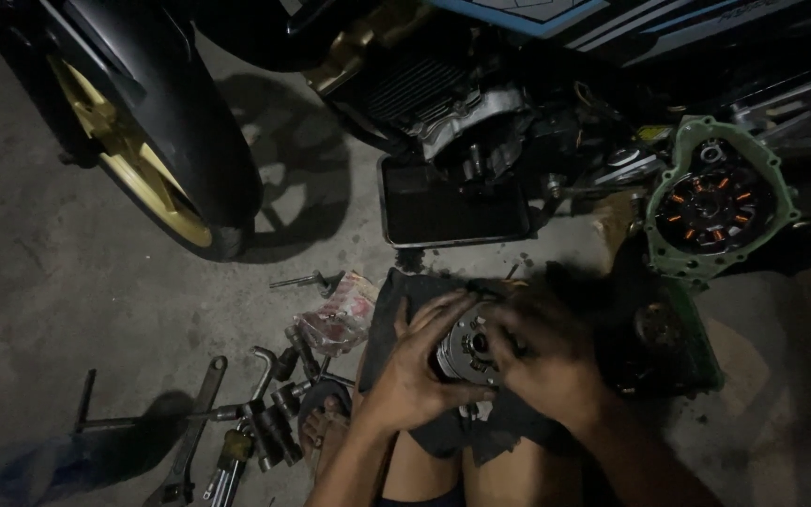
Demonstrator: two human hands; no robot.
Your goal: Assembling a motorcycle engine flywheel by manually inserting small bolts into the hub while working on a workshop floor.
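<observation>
Both hands work on a round metal engine part (466,349) held over a dark cloth (396,300) on the person's lap, just in front of the knees. The left hand (420,361) cups the part from the left, fingers wrapped along its rim and holding it steady. The right hand (542,352) covers its right side; its fingers (504,340) curl in toward the centre, but the frame is dim and blurred there, so I cannot tell whether they pinch a small fitting or simply press on the face. Judged from the layout, disassembly is well advanced: the green-gasketed engine cover (720,202) with its copper windings leans off the motorcycle (481,103), the engine side stands open, and a drain pan (452,221) sits on the concrete floor (68,272) beneath it. Spanners and sockets (255,413) lie scattered near the person's left foot, beside a small plastic packet (335,319). The part is out and in hand; refitting it and closing the cover appear to remain.
</observation>
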